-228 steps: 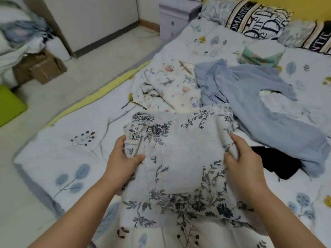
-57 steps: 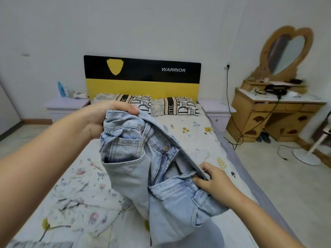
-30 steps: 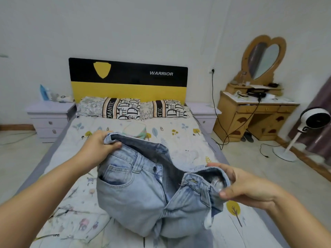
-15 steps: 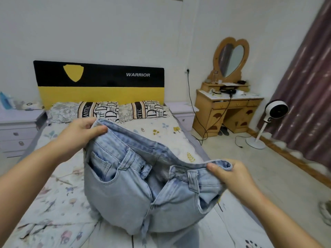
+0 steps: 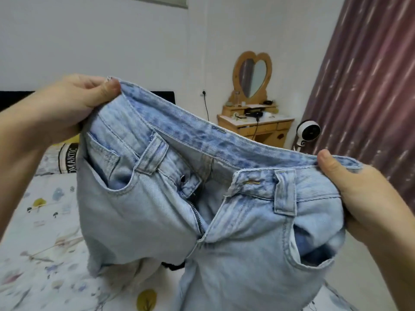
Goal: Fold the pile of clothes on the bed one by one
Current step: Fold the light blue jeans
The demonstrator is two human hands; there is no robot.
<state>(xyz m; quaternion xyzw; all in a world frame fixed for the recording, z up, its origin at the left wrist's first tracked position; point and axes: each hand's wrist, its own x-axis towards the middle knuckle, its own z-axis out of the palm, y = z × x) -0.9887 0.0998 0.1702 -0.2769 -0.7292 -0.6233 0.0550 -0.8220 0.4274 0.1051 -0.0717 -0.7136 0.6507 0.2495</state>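
My left hand (image 5: 60,108) is pinching jeans (image 5: 202,221) waistband | my right hand (image 5: 368,203) is gripping opposite side | fly is hanging open above bed (image 5: 33,254).

You can read only "OMANTIC" in white capitals, running sideways on the black band of the pillow (image 5: 68,158) at the left, its first letter hidden; the jeans (image 5: 202,221) show no legible label

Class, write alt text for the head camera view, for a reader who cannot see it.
Two bare hands hold light blue jeans up by the waistband above a floral bed, the left hand pinching one end and the right hand gripping the other. The fly is open. Behind stand a wooden dressing table with a heart-shaped mirror, and a maroon curtain.
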